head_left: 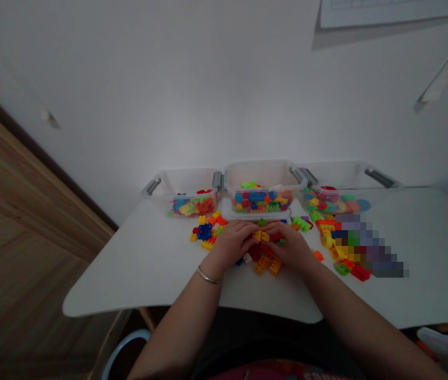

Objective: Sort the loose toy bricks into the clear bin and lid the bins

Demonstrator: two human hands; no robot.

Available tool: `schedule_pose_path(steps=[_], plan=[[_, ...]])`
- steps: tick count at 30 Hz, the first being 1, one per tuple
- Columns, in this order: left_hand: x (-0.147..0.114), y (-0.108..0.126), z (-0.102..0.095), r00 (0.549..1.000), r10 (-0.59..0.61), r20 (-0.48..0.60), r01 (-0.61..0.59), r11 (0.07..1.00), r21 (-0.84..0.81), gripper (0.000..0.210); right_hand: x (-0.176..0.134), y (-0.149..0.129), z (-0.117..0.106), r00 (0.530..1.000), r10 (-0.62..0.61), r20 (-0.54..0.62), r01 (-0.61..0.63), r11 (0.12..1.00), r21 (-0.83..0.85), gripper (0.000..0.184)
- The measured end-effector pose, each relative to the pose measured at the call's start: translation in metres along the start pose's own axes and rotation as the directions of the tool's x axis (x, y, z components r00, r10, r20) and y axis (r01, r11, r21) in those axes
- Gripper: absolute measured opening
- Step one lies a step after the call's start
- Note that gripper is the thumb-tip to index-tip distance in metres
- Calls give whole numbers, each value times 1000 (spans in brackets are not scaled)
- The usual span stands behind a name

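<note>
A yellow building block (262, 236) sits between my two hands, above a loose pile of coloured blocks. My left hand (235, 244), with a silver bangle on its wrist, grips it from the left with bent fingers. From the other side my right hand (290, 245) closes its thumb and fingers on the same block. Red pieces lie just under and behind the hands, partly hidden by them. Closer to me, orange-yellow blocks (262, 264) rest on the table. A dark blue block (204, 231) lies left of my left hand, among yellow and orange ones.
Along the wall stand three clear bins holding coloured pieces: a left bin (156, 196), a middle bin (265, 168) and a right bin (340, 171). More blocks (342, 250) lie on the white table (140, 269) at right, beside a pixelated patch. A wooden panel (18, 253) is at left.
</note>
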State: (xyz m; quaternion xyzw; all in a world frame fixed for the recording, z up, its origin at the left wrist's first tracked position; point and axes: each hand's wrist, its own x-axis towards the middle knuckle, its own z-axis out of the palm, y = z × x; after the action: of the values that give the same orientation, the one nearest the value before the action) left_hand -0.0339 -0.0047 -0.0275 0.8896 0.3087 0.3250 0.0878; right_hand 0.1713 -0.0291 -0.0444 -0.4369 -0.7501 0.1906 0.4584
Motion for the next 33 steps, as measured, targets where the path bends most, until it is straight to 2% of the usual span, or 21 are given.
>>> schedule_pose_path(steps=[5,10,12,14,17,20,22,25,28,30,33], plan=[[0,1,-2,998,-50,-31,49,998,-37,23,1,-1,1,989,133,-69,-121,981,153,23],[-2,2,-4,996,-38,-82,33,998,-62,22,5,-1,2,968,252,13,-228,848,478,41],[-3,2,-5,994,-38,-104,33,998,-52,23,6,1,1,955,297,19,-263,813,520,43],[-4,0,-5,988,-61,-141,56,998,-39,25,7,3,-3,940,338,-40,-270,813,516,44],[-5,-3,-3,978,-82,-193,79,997,-20,27,14,3,-12,900,380,-211,-236,835,497,41],[-4,-4,-2,979,-53,-196,53,999,-6,29,30,2,-25,830,388,-401,-186,870,456,40],[-4,-4,-3,981,-30,-192,30,1000,-1,28,43,5,-35,785,336,-521,-129,910,393,39],[-4,-3,-4,981,-18,-191,19,1000,4,27,64,11,-47,742,201,-640,-55,969,241,34],[-4,-1,-6,981,-15,-193,17,1000,7,25,80,16,-52,690,138,-711,-115,990,81,32],[-4,0,-7,980,-10,-197,11,1000,5,24,87,15,-51,697,108,-709,-177,984,-24,30],[-4,1,-7,977,0,-212,1,1000,6,24,95,12,-49,760,19,-650,-205,955,-212,24]])
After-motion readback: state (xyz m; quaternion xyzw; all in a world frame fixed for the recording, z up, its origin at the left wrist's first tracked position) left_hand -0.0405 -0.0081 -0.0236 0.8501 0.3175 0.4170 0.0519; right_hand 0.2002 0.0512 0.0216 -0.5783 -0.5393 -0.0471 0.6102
